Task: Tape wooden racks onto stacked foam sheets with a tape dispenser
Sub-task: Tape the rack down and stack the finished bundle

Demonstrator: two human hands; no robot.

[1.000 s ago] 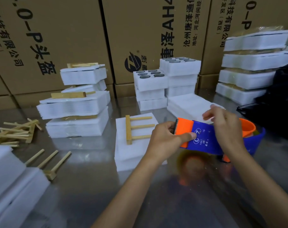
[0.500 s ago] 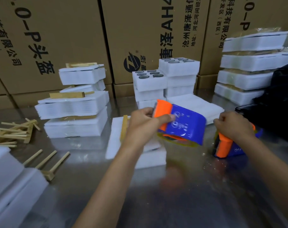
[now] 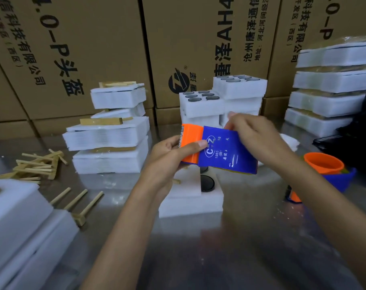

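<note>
I hold a blue and orange tape dispenser point(image 3: 226, 152) in both hands, above the table. My left hand point(image 3: 169, 153) grips its orange toothed end, thumb on top. My right hand point(image 3: 254, 133), blurred, pinches the far edge of the blue body. Right under the dispenser lies a stack of white foam sheets point(image 3: 190, 200) with a dark round disc point(image 3: 207, 183) set in its top. Only a tip of the wooden rack point(image 3: 176, 181) on that stack shows past my left wrist.
A second orange and blue dispenser point(image 3: 326, 167) stands at the right, by a black bag point(image 3: 364, 130). A loose wooden rack point(image 3: 79, 203) and a pile of racks point(image 3: 38, 166) lie at the left. Foam stacks stand at the left point(image 3: 108, 143), back point(image 3: 238, 90), right point(image 3: 332, 80) and near left point(image 3: 21, 227). Cardboard boxes point(image 3: 94, 49) wall the back.
Half a second ago my right hand rested on the second dispenser at the right; it has come back onto the dispenser in my left hand, which now sits higher.
</note>
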